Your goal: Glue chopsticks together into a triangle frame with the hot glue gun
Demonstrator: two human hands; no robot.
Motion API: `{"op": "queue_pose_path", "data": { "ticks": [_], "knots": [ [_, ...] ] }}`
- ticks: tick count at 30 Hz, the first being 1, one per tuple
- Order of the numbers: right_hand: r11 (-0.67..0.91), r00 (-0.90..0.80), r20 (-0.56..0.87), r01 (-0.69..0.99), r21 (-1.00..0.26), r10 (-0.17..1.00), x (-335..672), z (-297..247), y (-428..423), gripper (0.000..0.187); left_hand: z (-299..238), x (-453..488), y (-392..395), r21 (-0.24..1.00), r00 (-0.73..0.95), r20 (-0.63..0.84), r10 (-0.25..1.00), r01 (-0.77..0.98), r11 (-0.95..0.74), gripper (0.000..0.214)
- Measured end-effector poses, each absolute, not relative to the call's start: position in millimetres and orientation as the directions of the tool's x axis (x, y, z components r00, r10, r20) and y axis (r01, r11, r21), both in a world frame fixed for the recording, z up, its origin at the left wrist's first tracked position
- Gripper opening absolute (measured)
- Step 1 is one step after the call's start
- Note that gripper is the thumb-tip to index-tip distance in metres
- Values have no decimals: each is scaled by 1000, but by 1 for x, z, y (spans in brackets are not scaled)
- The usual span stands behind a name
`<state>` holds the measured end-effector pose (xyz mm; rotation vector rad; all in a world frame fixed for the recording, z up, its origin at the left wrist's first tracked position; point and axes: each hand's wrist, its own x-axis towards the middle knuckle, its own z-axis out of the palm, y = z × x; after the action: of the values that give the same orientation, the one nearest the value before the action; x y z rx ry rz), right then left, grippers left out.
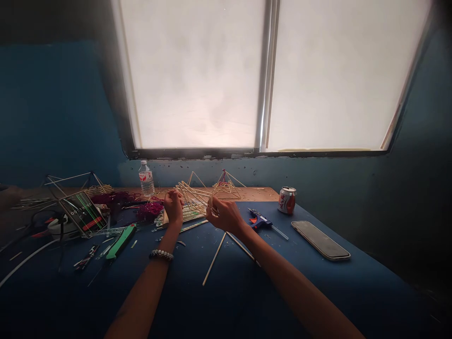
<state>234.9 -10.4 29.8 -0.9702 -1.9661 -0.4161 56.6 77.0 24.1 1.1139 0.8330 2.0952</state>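
Over the middle of the table, several thin wooden sticks [193, 194] span the space between my two hands. My right hand [226, 215] is closed around their right ends. At their left side is my left hand [173, 205], its fingers curled shut; what they pinch, if anything, is hidden. Below my right hand, a loose wooden stick [214, 260] and another [244, 249] lie in an upside-down V. A blue glue gun [260, 220] rests just right of my right hand. Behind the hands stands a pyramid-shaped stick frame [226, 184].
To the right are a drink can [286, 200] and a phone [320, 240]. On the left lie a green utility knife [121, 241], a phone showing a timer [83, 213], cables and purple yarn [150, 210]. A water bottle [146, 179] stands at the back, near another stick frame [72, 181].
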Motion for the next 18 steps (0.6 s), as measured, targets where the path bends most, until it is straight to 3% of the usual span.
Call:
{"op": "queue_pose_path", "data": {
  "ticks": [18],
  "knots": [
    [619,-274,843,781,-87,463,235,30,-10,9,24,57,84,753,-460,477,749,-225,-618,17]
  ]
}}
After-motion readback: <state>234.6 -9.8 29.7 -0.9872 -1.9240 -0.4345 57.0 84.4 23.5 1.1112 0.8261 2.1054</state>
